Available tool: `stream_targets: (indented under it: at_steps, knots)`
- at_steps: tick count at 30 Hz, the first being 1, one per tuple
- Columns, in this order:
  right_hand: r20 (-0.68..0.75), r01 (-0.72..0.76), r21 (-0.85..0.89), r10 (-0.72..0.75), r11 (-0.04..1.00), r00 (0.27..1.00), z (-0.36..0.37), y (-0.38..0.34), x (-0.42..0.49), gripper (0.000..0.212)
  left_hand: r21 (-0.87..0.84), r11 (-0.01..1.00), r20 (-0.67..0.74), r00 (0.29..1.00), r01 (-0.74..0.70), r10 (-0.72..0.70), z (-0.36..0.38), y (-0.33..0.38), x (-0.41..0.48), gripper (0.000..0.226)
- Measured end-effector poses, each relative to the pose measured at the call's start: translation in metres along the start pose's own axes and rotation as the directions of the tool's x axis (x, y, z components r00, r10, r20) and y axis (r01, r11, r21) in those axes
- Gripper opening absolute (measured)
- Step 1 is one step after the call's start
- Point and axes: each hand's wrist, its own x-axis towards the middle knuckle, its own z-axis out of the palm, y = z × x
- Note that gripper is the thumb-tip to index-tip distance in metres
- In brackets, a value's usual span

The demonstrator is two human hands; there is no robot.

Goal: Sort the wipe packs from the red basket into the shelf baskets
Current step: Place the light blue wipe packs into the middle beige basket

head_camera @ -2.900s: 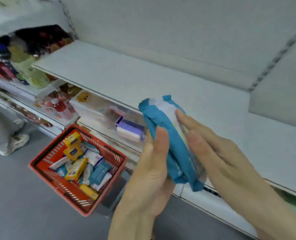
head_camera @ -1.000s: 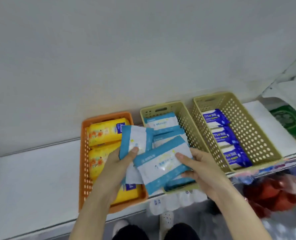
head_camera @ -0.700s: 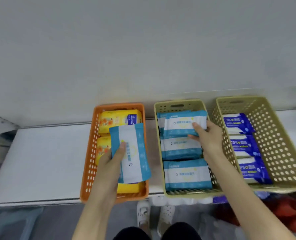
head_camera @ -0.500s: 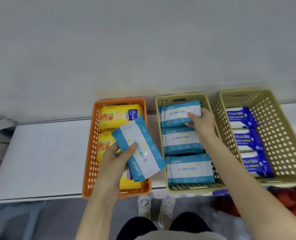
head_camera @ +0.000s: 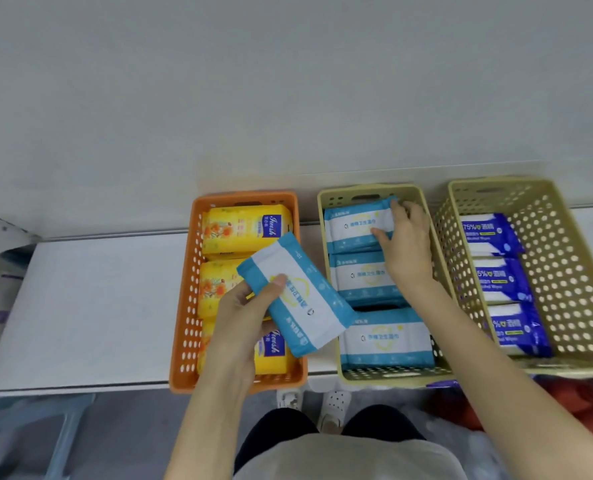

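My left hand (head_camera: pixel 241 318) grips a light-blue and white wipe pack (head_camera: pixel 296 294) by its near-left end, tilted above the gap between the orange basket (head_camera: pixel 181 306) and the middle beige basket (head_camera: pixel 371 375). My right hand (head_camera: pixel 407 247) reaches into the middle basket and pinches the right end of the far light-blue pack (head_camera: pixel 353 225), thumb on top. Two more light-blue packs (head_camera: pixel 385 337) lie in front of it. The red basket is out of view.
Yellow packs (head_camera: pixel 243 226) fill the orange basket. Dark-blue packs (head_camera: pixel 492 233) lie along the left side of the right beige basket (head_camera: pixel 565 271). All three baskets stand on a white shelf (head_camera: pixel 97 306) under another shelf. Blurred red goods (head_camera: pixel 586 400) sit below right.
The view turned from the red basket to the shelf baskets. My right hand laid one light-blue pack at the back of the middle basket and slid it farther; my left hand kept the other, tilting it.
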Motion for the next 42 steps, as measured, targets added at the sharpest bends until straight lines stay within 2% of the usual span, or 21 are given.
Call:
stream_targets:
  at_steps: [5, 7, 8, 9, 10, 12, 13, 14, 16, 18, 20, 21, 24, 26, 29, 31, 34, 36, 38, 40, 42]
  knots:
    - [-0.083, 0.085, 0.220, -0.069, 0.972, 0.994, -0.037, -0.012, -0.022, 0.032, -0.107, 0.994, 0.034, 0.999, -0.005, 0.009, 0.009, 0.004, -0.001, 0.022]
    - [0.003, 0.050, 0.365, -0.055, 0.929, 0.998, -0.057, -0.027, -0.049, 0.026, -0.155, 0.988, 0.055, 0.998, 0.014, -0.006, 0.017, 0.004, -0.001, 0.018]
    - [0.091, -0.025, 0.482, -0.022, 0.876, 0.996, -0.064, -0.036, -0.064, 0.023, -0.180, 0.983, 0.066, 0.998, 0.025, -0.013, 0.022, 0.004, 0.000, 0.015]
    - [0.208, -0.158, 0.617, 0.034, 0.771, 0.978, -0.068, -0.043, -0.077, 0.022, -0.207, 0.978, 0.077, 0.997, 0.031, -0.015, 0.026, 0.003, 0.000, 0.013]
    - [0.348, -0.332, 0.732, 0.093, 0.595, 0.933, -0.071, -0.049, -0.087, 0.025, -0.233, 0.972, 0.087, 0.996, 0.035, -0.015, 0.031, 0.002, 0.000, 0.012]
    - [0.591, -0.604, 0.775, 0.124, 0.189, 0.797, -0.070, -0.053, -0.102, 0.040, -0.244, 0.969, 0.110, 0.994, 0.029, -0.003, 0.039, -0.002, -0.001, 0.012]
    - [0.638, -0.648, 0.758, 0.115, 0.079, 0.761, -0.067, -0.051, -0.107, 0.046, -0.217, 0.976, 0.122, 0.992, 0.013, 0.013, 0.042, -0.005, -0.001, 0.014]
    - [0.648, -0.656, 0.754, 0.116, 0.044, 0.753, -0.065, -0.049, -0.110, 0.046, -0.163, 0.986, 0.133, 0.990, -0.014, 0.036, 0.044, -0.008, -0.001, 0.016]
    - [0.600, -0.619, 0.772, 0.155, 0.148, 0.785, -0.065, -0.043, -0.109, 0.044, -0.025, 0.996, 0.165, 0.983, -0.083, 0.086, 0.046, -0.011, -0.001, 0.017]
    - [0.500, -0.530, 0.772, 0.180, 0.352, 0.847, -0.072, -0.034, -0.101, 0.054, 0.095, 0.985, 0.222, 0.968, -0.142, 0.118, 0.044, -0.008, -0.001, 0.011]
    - [0.454, -0.430, 0.737, 0.090, 0.522, 0.886, -0.085, -0.029, -0.089, 0.056, 0.206, 0.961, 0.305, 0.945, -0.185, 0.117, 0.042, -0.001, -0.003, 0.010]
    - [0.489, -0.412, 0.715, 0.018, 0.565, 0.872, -0.092, -0.028, -0.084, 0.050, 0.242, 0.950, 0.335, 0.936, -0.196, 0.108, 0.042, 0.001, -0.004, 0.010]
    - [0.658, -0.481, 0.669, -0.151, 0.566, 0.738, -0.101, -0.033, -0.079, 0.037, 0.259, 0.947, 0.359, 0.929, -0.188, 0.086, 0.046, 0.003, -0.008, 0.013]
    - [0.691, -0.525, 0.655, -0.151, 0.544, 0.707, -0.100, -0.034, -0.080, 0.040, 0.228, 0.960, 0.349, 0.934, -0.163, 0.076, 0.049, 0.001, -0.008, 0.013]
    - [0.629, -0.547, 0.715, -0.060, 0.436, 0.775, -0.096, -0.027, -0.083, 0.049, 0.279, 0.953, 0.358, 0.934, -0.121, 0.014, 0.048, -0.008, -0.010, 0.019]
    - [0.583, -0.552, 0.746, 0.037, 0.373, 0.812, -0.093, -0.021, -0.085, 0.043, 0.347, 0.929, 0.355, 0.935, -0.132, 0.000, 0.046, -0.014, -0.009, 0.023]
    - [0.574, -0.558, 0.718, 0.098, 0.416, 0.813, -0.093, -0.013, -0.086, 0.030, 0.385, 0.898, 0.404, 0.914, -0.212, 0.043, 0.042, -0.016, -0.007, 0.017]
    - [0.634, -0.580, 0.677, 0.041, 0.453, 0.772, -0.096, -0.007, -0.085, 0.035, 0.382, 0.892, 0.418, 0.906, -0.240, 0.065, 0.041, -0.014, -0.007, 0.013]
    - [0.674, -0.600, 0.653, 0.005, 0.462, 0.738, -0.098, 0.000, -0.085, 0.044, 0.346, 0.907, 0.361, 0.926, -0.240, 0.108, 0.042, -0.014, -0.006, 0.010]
    - [0.603, -0.577, 0.687, 0.098, 0.442, 0.792, -0.095, 0.006, -0.083, 0.038, 0.386, 0.871, 0.251, 0.943, -0.304, 0.218, 0.042, -0.019, -0.001, 0.011]
    - [0.463, -0.541, 0.729, 0.280, 0.419, 0.841, -0.087, 0.011, -0.081, 0.028, 0.459, 0.811, 0.189, 0.931, -0.364, 0.311, 0.042, -0.027, 0.001, 0.016]
